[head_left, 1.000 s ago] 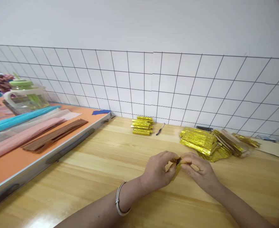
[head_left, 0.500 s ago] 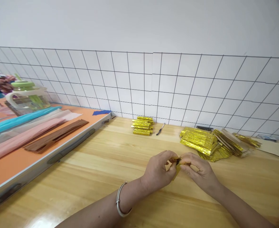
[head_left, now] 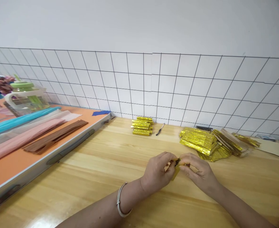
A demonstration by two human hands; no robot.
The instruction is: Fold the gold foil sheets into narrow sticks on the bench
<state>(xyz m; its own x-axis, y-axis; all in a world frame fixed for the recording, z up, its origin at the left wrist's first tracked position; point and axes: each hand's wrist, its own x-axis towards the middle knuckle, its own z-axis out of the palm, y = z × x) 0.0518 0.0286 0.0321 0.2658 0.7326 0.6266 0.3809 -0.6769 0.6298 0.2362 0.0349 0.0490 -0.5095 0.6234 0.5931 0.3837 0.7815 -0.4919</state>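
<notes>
Between my fingertips is a small piece of gold foil (head_left: 176,173), dark along its upper edge and hanging down a little above the wooden table. My left hand (head_left: 158,170), with a silver bangle (head_left: 120,200) at the wrist, pinches it from the left. From the right, my right hand (head_left: 198,171) pinches the same piece with thumb and forefinger. Much of the foil is covered by my fingers. Farther back lies a small stack of gold foil rolls (head_left: 142,126). A larger pile of flat gold foil (head_left: 197,138) lies beyond my right hand.
A pen (head_left: 160,129) lies right of the rolls. On the left, an orange board (head_left: 65,148) carries brown strips (head_left: 56,136), pink paper (head_left: 25,141), blue paper (head_left: 23,119) and a green-lidded jug (head_left: 27,98). Tan card (head_left: 273,148) lies far right. A black-gridded wall (head_left: 120,79) closes the back.
Both hands stay nearly in place, still pinching the gold foil. Their fingers have shifted only slightly around its upper edge.
</notes>
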